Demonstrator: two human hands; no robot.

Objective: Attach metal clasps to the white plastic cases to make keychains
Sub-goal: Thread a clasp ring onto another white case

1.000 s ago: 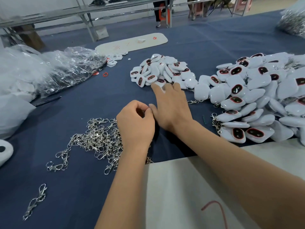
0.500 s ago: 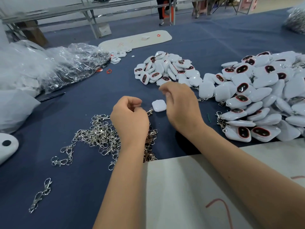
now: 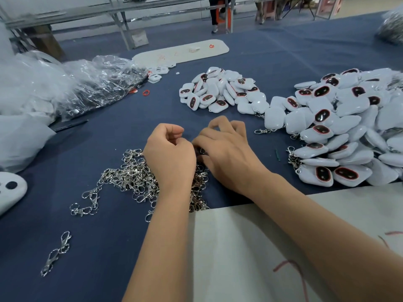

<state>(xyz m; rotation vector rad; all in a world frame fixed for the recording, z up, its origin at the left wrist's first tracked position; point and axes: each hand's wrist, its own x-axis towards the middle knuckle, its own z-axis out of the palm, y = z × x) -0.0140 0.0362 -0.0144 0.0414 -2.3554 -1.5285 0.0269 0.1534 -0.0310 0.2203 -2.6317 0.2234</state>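
We keep our left hand (image 3: 171, 154) and right hand (image 3: 226, 147) together over the clasp pile (image 3: 130, 177), fingers curled; what they grasp is hidden, we cannot tell

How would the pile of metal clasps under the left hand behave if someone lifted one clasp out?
The pile of metal clasps looks interlocked, hooks through rings, so neighbours would probably drag along. The linked pieces seem floppy as a chain, though each clasp is likely stiff. Shiny metal may slip.

light: bright, even | shadows: soft, under hands (image 3: 172, 158) | glare: plastic bags (image 3: 87, 83) upper left | edges: wide-angle bending, slight blur
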